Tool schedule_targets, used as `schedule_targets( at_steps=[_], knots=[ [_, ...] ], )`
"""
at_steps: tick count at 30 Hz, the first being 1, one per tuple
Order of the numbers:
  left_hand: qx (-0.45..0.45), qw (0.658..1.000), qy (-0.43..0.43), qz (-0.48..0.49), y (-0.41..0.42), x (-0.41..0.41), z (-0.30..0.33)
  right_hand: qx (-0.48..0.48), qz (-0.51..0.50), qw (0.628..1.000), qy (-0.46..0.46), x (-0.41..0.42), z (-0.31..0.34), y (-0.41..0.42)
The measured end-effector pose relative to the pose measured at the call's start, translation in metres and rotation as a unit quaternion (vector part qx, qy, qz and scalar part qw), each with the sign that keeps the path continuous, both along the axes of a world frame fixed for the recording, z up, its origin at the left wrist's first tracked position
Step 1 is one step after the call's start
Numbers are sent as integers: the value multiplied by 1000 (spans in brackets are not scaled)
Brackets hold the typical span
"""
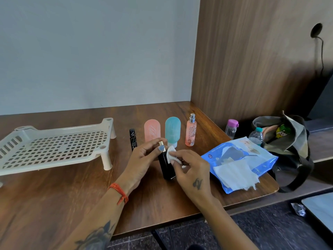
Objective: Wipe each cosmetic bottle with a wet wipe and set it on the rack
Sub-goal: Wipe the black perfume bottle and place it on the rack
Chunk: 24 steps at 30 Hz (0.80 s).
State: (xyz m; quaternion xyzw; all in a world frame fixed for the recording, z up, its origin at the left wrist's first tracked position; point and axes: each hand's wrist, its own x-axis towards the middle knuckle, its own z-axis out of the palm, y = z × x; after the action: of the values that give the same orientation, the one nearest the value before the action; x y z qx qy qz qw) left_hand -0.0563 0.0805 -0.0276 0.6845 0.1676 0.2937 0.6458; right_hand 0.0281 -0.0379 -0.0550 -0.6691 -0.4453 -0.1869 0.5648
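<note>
1. Head view, general: a brown wooden table (54,204) stands against a pale wall, with a wood-grain panel on the right side

2. Left hand (142,159): closed around the upper part of a black bottle (166,166), fingers wrapped near its gold cap (161,143); a painted thumbnail lies against the neck. An orange thread band (119,193) sits on the wrist

3. Right hand (191,168): fingertips pinched on a white wet wipe (172,156), which is pressed against the right side of the black bottle just below the cap. A small tattoo shows on the back of this hand

4. Black bottle: upright, slightly tilted, base on or just above the table between the two hands; contact with the tabletop cannot be confirmed

5. Rack (52,150): cream plastic, perforated top, on short legs, at the left of the table, well apart from the hands. Nothing stands on it

6. Row behind the hands, left to right: a black tube (133,138), a pink bottle (152,129), a teal bottle (172,129) standing on its white cap, and a pink spray bottle (191,130) with a silver nozzle. All upright

7. Wipes pack (239,159): blue, lying open at the right edge of the table, white sheets spilling from it

8. Beyond the table's right edge: a grey bag (288,141), a pink-lidded bottle (231,128) and a clear water bottle (256,136) beside it
</note>
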Motion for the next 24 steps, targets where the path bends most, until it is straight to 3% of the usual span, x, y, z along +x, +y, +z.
schedule_targets(
  at_steps=[3,8,13,18,21,24],
  knots=[
    [-11,1000,-16,-14,1,-1,0,-13,41,998,-36,-4,-2,0],
    [-12,1000,-24,-4,1,0,1,-29,11,1000,1,-1,-2,-2],
    [-26,999,-31,-17,0,-1,2,-65,58,996,-30,-4,-3,-2],
    [-22,999,-24,-10,-1,-1,2,-76,-3,997,-21,-4,-2,-4],
    [-30,999,-31,-16,-2,-3,3,-88,44,993,-63,-8,0,-5],
    [-25,999,-39,-19,-2,-3,4,-123,49,990,-48,-8,-2,-6]
  ],
)
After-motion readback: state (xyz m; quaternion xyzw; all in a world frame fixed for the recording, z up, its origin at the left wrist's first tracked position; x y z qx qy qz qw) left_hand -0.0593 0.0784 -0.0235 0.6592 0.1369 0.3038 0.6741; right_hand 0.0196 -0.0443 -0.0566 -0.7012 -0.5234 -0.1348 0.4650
